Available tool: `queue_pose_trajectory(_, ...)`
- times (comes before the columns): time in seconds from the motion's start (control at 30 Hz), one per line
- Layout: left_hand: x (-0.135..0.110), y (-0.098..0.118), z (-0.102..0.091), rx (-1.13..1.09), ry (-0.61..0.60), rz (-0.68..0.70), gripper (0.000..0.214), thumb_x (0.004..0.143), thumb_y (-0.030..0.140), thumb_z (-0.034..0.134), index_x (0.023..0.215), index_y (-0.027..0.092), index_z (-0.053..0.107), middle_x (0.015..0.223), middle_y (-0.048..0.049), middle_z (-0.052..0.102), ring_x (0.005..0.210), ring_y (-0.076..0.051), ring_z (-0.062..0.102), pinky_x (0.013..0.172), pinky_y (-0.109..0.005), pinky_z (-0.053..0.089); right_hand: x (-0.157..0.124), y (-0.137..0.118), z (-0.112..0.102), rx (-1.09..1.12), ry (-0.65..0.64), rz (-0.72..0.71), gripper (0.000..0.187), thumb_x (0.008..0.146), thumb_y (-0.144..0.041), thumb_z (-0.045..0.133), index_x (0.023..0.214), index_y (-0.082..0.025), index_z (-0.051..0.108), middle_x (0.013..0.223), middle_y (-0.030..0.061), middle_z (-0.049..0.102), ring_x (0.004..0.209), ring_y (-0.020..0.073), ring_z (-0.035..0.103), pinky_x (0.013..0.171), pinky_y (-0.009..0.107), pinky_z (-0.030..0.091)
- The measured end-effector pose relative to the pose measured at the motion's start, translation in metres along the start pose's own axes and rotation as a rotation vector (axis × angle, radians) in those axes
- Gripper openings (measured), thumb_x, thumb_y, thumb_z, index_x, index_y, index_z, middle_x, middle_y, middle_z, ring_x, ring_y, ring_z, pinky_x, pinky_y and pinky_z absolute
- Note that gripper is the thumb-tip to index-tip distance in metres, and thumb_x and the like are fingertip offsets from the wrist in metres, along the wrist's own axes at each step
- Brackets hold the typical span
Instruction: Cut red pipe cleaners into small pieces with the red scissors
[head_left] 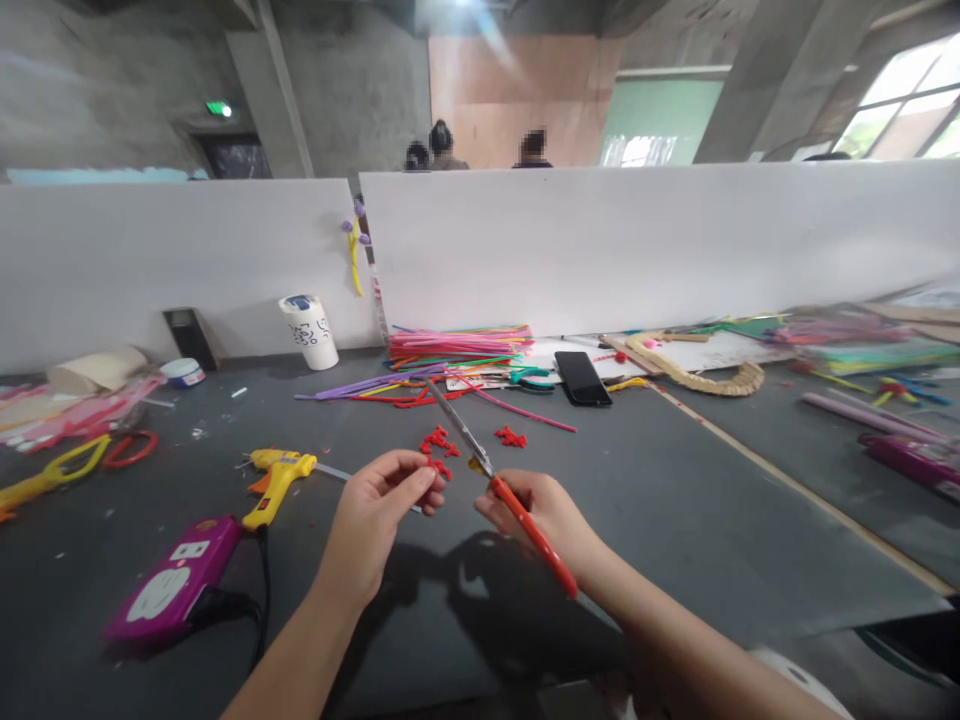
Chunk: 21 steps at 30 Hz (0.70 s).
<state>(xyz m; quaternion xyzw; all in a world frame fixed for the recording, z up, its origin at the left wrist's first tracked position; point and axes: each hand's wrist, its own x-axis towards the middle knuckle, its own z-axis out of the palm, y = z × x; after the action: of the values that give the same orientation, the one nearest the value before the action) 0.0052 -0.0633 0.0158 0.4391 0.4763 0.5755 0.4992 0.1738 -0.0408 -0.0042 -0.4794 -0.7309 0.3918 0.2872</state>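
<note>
Left hand (391,505): fingertips pinched on small red fuzzy piece (439,468) | right hand (546,508): clasped round red-handled steel scissors (519,512), blades seemingly together | red fuzzy clusters (511,437): just beyond, on dark grey tabletop (660,520) | step, judged: snipping | next cut calls for: blades parted, clear of fingertips

Left forearm (322,610) and right forearm (675,625) bare, reaching forward, converging. Left hand (382,505) pinches at thumb (411,491); right hand (551,505) is curled, gripping, apart from left.
</note>
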Motion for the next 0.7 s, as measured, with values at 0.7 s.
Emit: queue_pose_trajectory(0.7,-0.006,-0.015,0.012,0.365,-0.268,-0.077,0.007,0.067,0.021,0.057,0.065,0.015,0.061,0.051,0.0006,0.055,0.049,-0.013,0.049,0.050,-0.022,0.037,0.004,-0.016,-0.006,0.285,-0.121,0.074,0.007,0.058,-0.010,0.044,0.057,-0.016,0.044,0.047,-0.0082,0.040,0.040,0.0038,0.036,0.040,0.015,0.026)
